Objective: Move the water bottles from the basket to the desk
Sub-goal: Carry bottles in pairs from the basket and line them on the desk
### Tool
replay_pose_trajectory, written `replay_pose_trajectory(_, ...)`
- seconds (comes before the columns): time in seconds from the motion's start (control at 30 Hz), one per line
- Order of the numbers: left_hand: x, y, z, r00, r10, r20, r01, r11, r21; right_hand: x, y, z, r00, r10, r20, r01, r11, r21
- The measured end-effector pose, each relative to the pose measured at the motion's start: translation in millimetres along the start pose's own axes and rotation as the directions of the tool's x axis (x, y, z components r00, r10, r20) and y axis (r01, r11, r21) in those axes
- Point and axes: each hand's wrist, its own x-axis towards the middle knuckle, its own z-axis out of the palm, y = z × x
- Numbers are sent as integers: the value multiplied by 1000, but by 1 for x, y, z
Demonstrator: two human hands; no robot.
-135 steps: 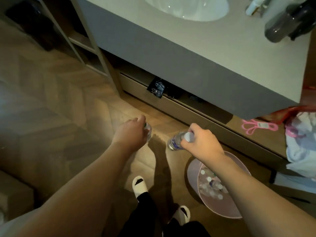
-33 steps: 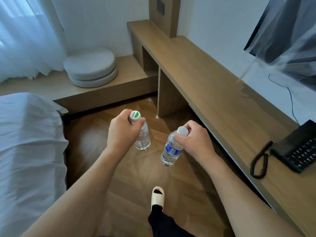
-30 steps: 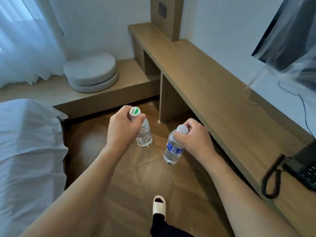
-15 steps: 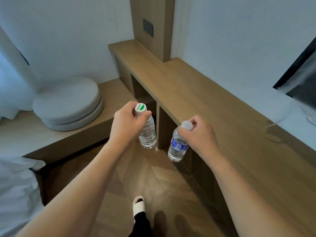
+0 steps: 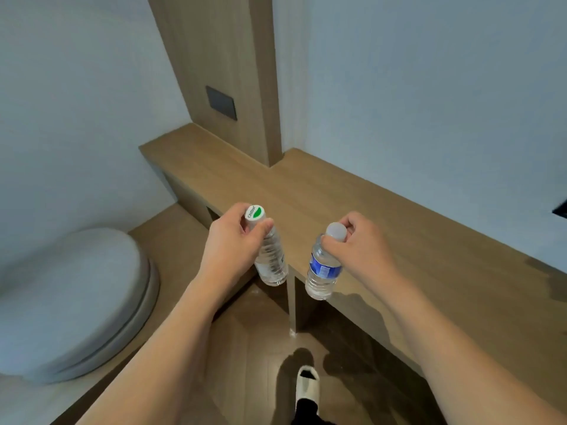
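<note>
Two bottles hang in my hands at the near edge of the desk (image 5: 383, 228), a long wooden top that runs from the far corner out past the right side of my view, so I cannot see where it ends. Its surface ahead of my hands is bare wood, with a dark shape (image 5: 561, 208) just poking in at the right border, too cut off to name. A wooden column (image 5: 221, 72) rises from the back of the desk and carries a dark wall plate (image 5: 221, 102). Low on the left lie round grey cushions (image 5: 70, 299), stacked on a lower wooden platform and clipped by the frame edge. Below, between the platform and the desk's upright panel, the floor (image 5: 245, 363) is open, and one slippered foot (image 5: 307, 386) stands on it.

My left hand (image 5: 230, 243) grips the neck of the green-capped bottle (image 5: 271, 259), fingers curled round just under the cap; the bottle hangs tilted off the desk's front edge. My right hand (image 5: 359, 250) pinches the white-capped, blue-labelled bottle (image 5: 322, 271) at the neck, its base hanging over the desk's near edge, not set down. My fingers hide both necks.
</note>
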Motion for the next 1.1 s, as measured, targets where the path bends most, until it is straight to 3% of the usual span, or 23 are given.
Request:
replay_pose_trajectory(0.4, 225, -21, 3, 988, 94, 124, -99, 994, 40, 195, -59, 46, 993, 82, -88, -74, 994, 83)
replay_pose_trajectory(0.63, 337, -39, 10, 935, 258, 244, -277, 960, 48, 267, -89, 68, 963, 154, -222, -141, 987, 74)
replay_pose_trajectory(0.83, 401, -40, 27, 903, 275, 330, -301, 953, 29, 312, -95, 74, 924, 195, -328, -174, 980, 92)
replay_pose_trajectory(0.97, 429, -40, 48, 906, 260, 333, -299, 952, 70, 338, -92, 75, 935, 188, -300, -184, 982, 42)
replay_pose_trajectory(1.1, 449, -33, 73, 877, 305, 371, -392, 901, 186, 365, -85, 67, 944, 183, -273, -183, 983, 27)
